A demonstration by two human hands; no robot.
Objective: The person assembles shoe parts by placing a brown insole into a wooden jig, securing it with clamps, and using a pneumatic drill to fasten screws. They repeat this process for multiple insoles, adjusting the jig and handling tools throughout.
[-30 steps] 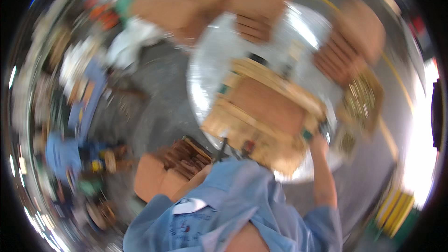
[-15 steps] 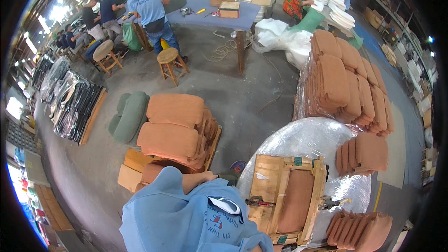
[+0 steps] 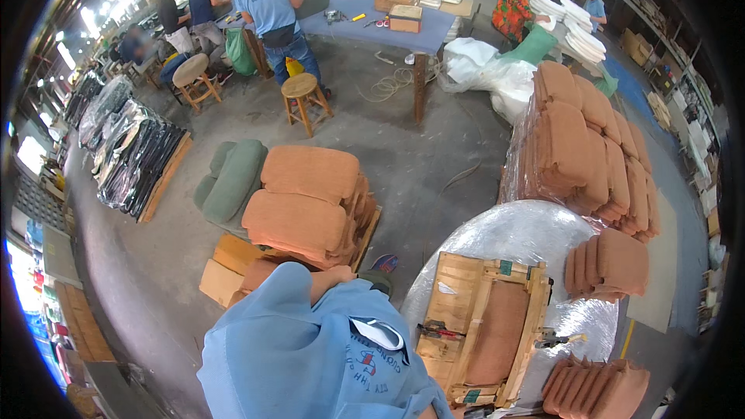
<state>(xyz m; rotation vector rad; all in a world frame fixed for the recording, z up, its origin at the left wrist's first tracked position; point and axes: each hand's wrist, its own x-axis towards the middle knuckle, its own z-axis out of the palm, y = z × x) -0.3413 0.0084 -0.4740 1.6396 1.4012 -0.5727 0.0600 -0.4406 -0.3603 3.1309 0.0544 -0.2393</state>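
My left arm, in a light blue sleeve, reaches forward. My left hand (image 3: 340, 273) is beside the lower edge of a stack of rust-orange cushions (image 3: 299, 209); its fingers are not clear enough to show whether it grips anything. Of my right arm, only a bit of sleeve and forearm shows at the bottom edge, with the hand out of sight. A wooden frame (image 3: 444, 287) with clamps lies to my right, and a flat rust-orange cushion (image 3: 497, 334) sits inside it. Under the frame is a round surface covered in shiny clear plastic (image 3: 434, 244).
Small cushion piles (image 3: 613, 264) flank the frame on the right, with a large wrapped cushion stack (image 3: 570, 140) behind. Green cushions (image 3: 233, 186) lie left of the near stack. Further off stand a wooden stool (image 3: 300, 89), a blue-topped table (image 3: 341, 27) and several people working.
The whole view has shifted slightly, so most things sit a little further right. My left hand has moved slightly back along the cushion stack, and a foot shows more beside it.
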